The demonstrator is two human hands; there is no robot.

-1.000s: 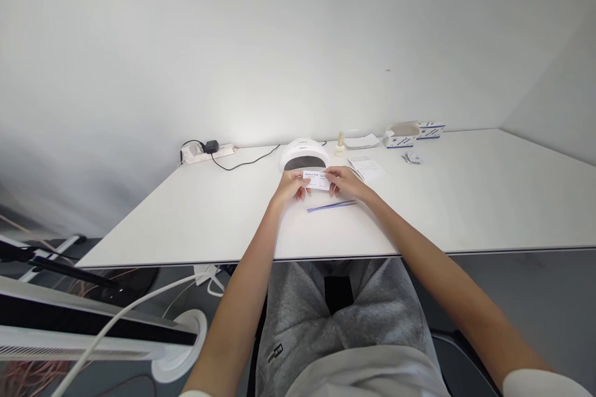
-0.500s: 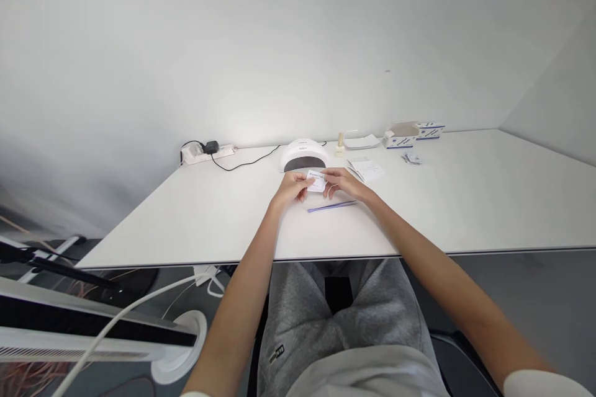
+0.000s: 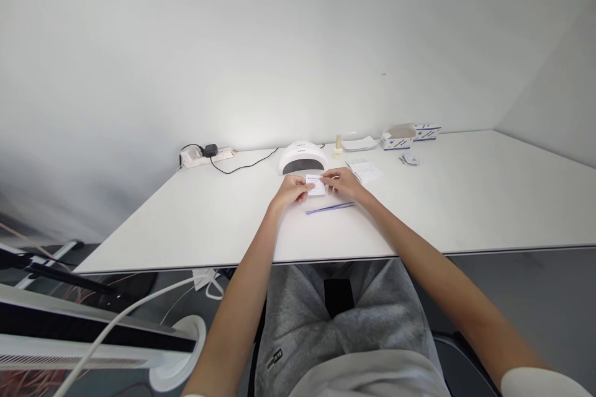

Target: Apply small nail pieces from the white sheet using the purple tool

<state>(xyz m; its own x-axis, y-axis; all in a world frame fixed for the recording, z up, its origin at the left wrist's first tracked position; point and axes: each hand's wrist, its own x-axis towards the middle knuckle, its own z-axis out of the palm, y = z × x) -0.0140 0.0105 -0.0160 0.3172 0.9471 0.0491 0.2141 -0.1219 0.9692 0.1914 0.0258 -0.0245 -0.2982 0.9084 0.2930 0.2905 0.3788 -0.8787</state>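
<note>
Both my hands meet over the white table, just in front of a white nail lamp. My left hand and my right hand each pinch one side of a small white alcohol pad packet with dark print. The packet is lifted slightly above the tabletop. A thin purple nail file lies flat on the table just in front of my hands, touched by neither.
A folded leaflet lies right of the lamp, with a small bottle behind it. Further right are two open small boxes and loose packets. A power strip with a black cable sits back left. A stand base is on the floor.
The packet looks narrower and more bunched between my fingers than a second ago, and my hands have drawn closer together. The view has shifted slightly.
</note>
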